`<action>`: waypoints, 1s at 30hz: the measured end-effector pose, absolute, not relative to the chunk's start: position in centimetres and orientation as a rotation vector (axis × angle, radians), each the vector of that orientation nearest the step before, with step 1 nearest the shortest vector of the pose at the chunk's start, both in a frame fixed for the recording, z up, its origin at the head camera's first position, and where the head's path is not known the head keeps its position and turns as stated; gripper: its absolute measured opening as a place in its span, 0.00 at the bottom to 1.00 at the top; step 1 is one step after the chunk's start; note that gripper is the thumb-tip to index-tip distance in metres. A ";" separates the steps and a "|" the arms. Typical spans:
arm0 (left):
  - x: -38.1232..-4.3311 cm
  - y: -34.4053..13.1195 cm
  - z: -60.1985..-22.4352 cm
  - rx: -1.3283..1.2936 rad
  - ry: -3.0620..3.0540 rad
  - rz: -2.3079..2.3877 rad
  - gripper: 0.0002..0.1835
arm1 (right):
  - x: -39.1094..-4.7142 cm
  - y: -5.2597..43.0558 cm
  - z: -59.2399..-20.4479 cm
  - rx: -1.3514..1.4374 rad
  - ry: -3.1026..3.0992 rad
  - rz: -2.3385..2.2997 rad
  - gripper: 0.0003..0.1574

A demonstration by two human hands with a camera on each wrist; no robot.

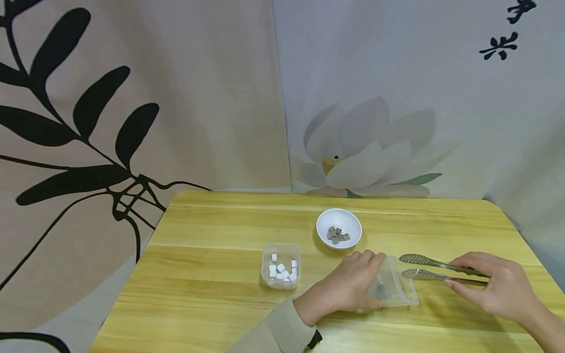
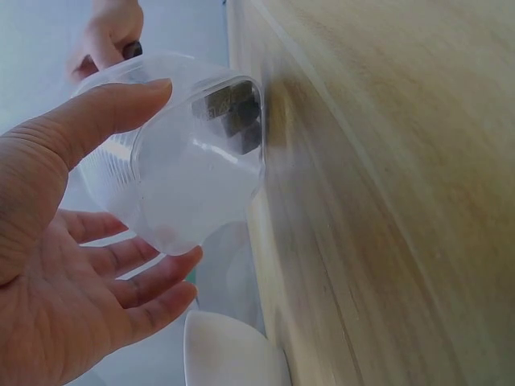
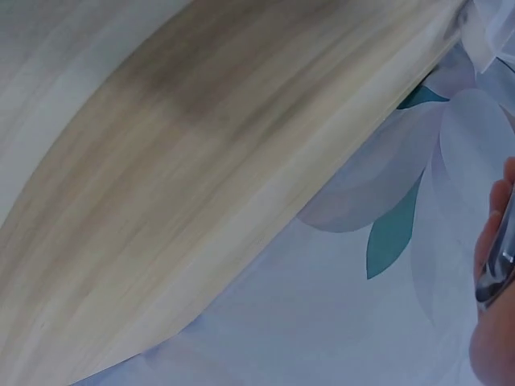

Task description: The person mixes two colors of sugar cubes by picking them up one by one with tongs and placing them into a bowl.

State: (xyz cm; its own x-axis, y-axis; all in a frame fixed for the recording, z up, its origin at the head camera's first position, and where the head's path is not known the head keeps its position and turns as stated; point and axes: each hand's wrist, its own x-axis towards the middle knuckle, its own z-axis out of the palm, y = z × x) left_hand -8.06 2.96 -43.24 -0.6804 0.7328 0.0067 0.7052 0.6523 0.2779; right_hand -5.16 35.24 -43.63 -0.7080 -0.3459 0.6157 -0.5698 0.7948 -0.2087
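Note:
My left hand (image 1: 346, 282) grips a clear plastic container (image 1: 399, 290) round its base, thumb on one side and fingers on the other. The container is tipped on its side, its mouth toward the right. Several dark cubes (image 2: 235, 114) show through its wall in the left wrist view, gathered at the table side. To the right, my right hand (image 1: 503, 288) holds metal tongs (image 1: 430, 262) between thumb and fingers. Their perforated tips are apart, level with the container's mouth, with nothing between them. The right wrist view catches only a bit of the hand and tongs handle.
A white bowl (image 1: 323, 219) with several grey-brown cubes (image 1: 336, 236) stands behind the left hand. Left of that hand, another clear container (image 1: 265, 267) holds several white cubes (image 1: 281, 268). The wooden table (image 1: 198, 274) ends at a printed fabric backdrop (image 1: 238, 98).

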 end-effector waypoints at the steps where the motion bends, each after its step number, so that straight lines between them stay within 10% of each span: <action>1: -8.1 3.0 -43.3 1.206 2.759 0.390 0.55 | -5.2 35.2 -43.7 0.683 -2.416 0.515 0.28; 30: -8.0 2.9 -43.3 1.228 2.765 0.380 0.53 | -6.8 32.2 -43.9 1.042 -2.350 0.287 0.34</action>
